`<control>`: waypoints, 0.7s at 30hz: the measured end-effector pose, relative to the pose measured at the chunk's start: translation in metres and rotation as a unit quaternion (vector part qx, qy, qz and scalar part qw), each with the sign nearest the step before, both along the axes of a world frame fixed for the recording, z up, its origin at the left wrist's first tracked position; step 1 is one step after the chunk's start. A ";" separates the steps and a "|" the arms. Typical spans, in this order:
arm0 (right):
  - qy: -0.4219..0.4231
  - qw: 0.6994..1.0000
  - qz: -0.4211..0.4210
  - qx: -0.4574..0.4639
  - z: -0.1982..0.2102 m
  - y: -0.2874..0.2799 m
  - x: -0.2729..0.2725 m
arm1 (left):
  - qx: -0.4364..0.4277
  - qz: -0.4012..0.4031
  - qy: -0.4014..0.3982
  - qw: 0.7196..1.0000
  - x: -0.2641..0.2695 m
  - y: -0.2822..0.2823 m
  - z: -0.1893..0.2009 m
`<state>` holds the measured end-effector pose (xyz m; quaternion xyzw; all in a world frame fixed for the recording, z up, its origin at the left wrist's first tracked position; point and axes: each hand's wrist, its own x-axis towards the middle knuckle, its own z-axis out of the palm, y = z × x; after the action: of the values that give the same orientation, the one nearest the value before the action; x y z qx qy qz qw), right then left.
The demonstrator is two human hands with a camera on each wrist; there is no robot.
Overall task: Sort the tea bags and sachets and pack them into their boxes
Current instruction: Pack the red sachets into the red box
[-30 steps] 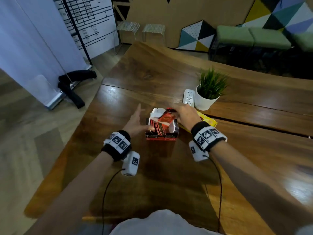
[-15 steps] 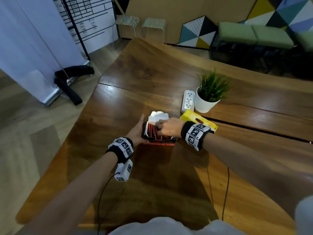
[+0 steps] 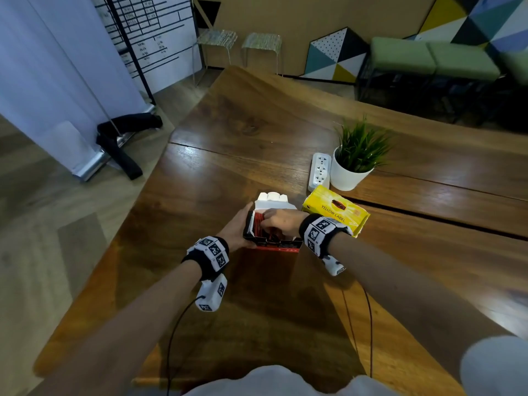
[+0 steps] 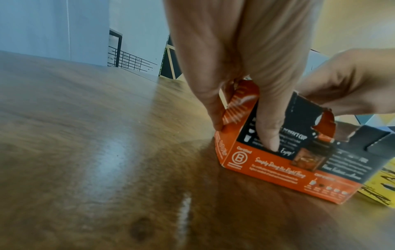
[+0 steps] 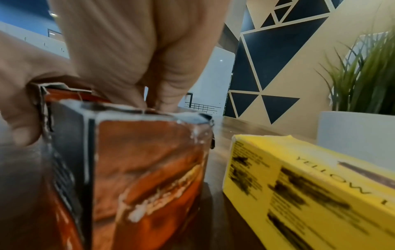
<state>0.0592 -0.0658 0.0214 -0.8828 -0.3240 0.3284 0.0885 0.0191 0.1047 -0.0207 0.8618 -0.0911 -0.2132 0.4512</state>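
An orange and black box (image 3: 281, 243) stands open on the wooden table (image 3: 217, 195), its white lid flap (image 3: 271, 199) raised at the far side. Red sachets (image 3: 258, 224) stand packed inside. My left hand (image 3: 238, 231) grips the box's left end; its thumb (image 4: 268, 133) presses the near face and a finger (image 4: 211, 110) holds the side. My right hand (image 3: 278, 221) reaches into the box (image 5: 149, 169) from above. Its fingers (image 5: 158, 98) curl down among the sachets while its thumb (image 5: 20, 108) lies outside the wall. A closed yellow tea box (image 3: 337, 214) lies just right.
A white potted plant (image 3: 350, 172) and a white power strip (image 3: 320, 171) stand right behind the yellow box (image 5: 299, 186). The table's left edge runs near my left forearm. Cables trail from both wrist cameras across the near table.
My right hand carried a red sachet down into the box and its fingers sank in among the others. My left hand moved from lying flat beside the box to gripping it.
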 end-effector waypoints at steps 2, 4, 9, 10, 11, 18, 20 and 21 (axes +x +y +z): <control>-0.039 0.997 0.068 -0.015 0.003 -0.004 0.002 | 0.015 0.003 0.011 1.000 0.000 0.000 0.001; -0.081 0.990 0.114 -0.009 0.005 -0.010 0.002 | 0.025 -0.001 0.022 0.999 -0.001 0.000 0.004; -0.199 0.955 -0.067 0.210 0.005 -0.033 -0.002 | 0.035 -0.020 0.060 0.997 -0.002 0.006 0.009; -0.218 0.923 -0.170 0.269 0.006 -0.037 -0.001 | 0.028 -0.026 0.069 0.997 -0.003 0.006 0.010; -0.229 0.890 -0.272 0.285 0.008 -0.041 0.000 | 0.022 -0.031 0.073 0.997 -0.004 0.008 0.011; 0.090 0.816 -0.534 0.201 -0.027 -0.045 -0.011 | 0.049 -0.077 0.082 0.992 -0.027 0.022 0.009; 0.125 0.720 -0.593 0.338 -0.028 -0.042 -0.022 | 0.058 -0.086 0.082 0.991 -0.035 0.021 0.007; 0.114 0.691 -0.599 0.388 -0.022 -0.041 -0.028 | 0.062 -0.086 0.081 0.991 -0.038 0.020 0.008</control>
<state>0.0308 -0.1071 -0.0008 -0.7323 0.1879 0.1490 0.6374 -0.0185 0.1246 -0.0131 0.8568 -0.1146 -0.3259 0.3830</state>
